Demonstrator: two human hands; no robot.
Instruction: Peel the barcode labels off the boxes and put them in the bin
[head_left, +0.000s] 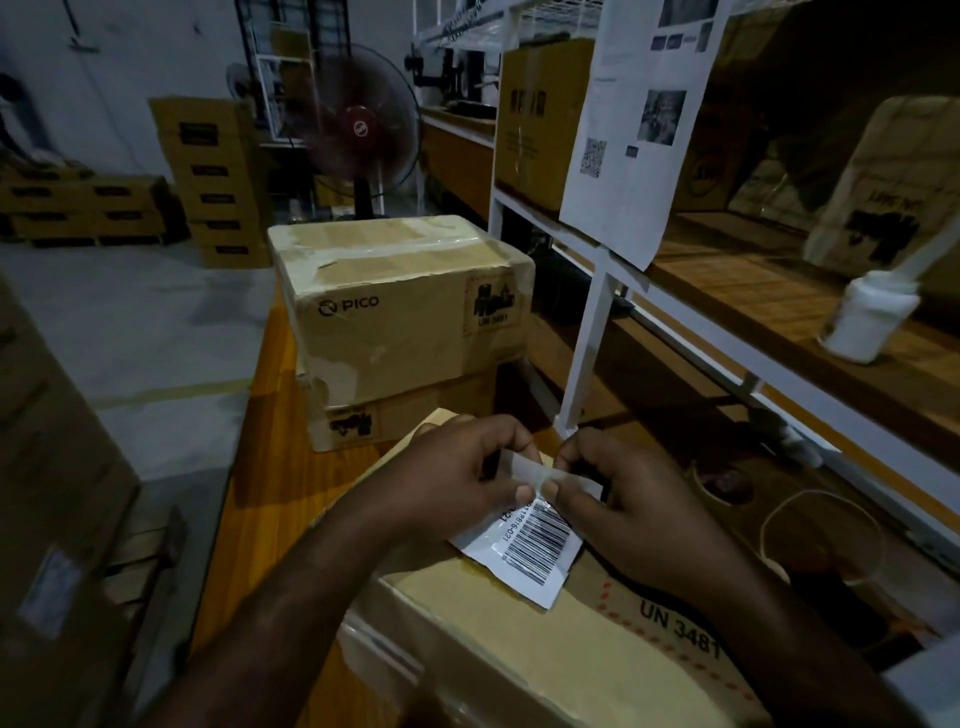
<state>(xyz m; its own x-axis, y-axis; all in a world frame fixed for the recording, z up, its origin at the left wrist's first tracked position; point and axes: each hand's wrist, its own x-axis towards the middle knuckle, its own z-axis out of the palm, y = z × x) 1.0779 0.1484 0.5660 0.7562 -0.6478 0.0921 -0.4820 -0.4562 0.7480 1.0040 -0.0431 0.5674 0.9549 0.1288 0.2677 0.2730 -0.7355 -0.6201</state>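
Head: two hands (452, 470) (636, 501) pinch one label (540, 548).

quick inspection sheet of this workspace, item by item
surface: wooden table, carrying the boxes
job's things: barcode label held over the near cardboard box; PICO box stacked on a lower box behind; bin not clearly identifiable
clutter: white bottle on the shelf
grippers: left hand and right hand both pinch the label's upper edge
cables: nothing seen
surroundings: white shelf rack with a printed sheet; pedestal fan; stacked cartons on the floor
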